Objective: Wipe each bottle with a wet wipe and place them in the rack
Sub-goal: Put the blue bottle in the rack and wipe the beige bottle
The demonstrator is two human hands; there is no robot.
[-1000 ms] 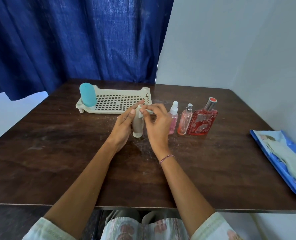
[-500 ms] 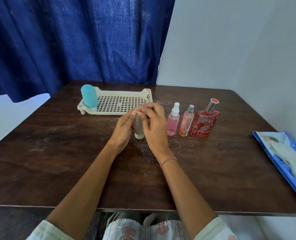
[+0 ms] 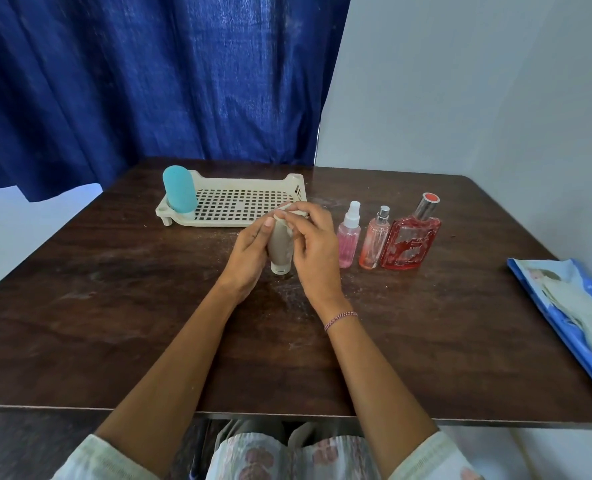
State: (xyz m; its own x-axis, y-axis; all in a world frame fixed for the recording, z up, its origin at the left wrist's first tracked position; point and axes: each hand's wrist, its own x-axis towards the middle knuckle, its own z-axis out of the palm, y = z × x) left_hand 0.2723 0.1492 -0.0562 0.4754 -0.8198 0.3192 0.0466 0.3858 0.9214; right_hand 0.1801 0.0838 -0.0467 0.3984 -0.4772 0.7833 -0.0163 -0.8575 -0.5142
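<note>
More brown bottle (image 3: 280, 245) shows now, held by my left hand (image 3: 248, 252). My right hand (image 3: 317, 247) pinches the wipe (image 3: 289, 216), I think.

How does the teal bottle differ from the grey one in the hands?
The teal bottle stands in the rack's left end, untouched; the grey bottle is outside it, held between the left hand and right hand. A wipe covers the grey bottle's top; the teal bottle is bare. Both stand cap down.
</note>
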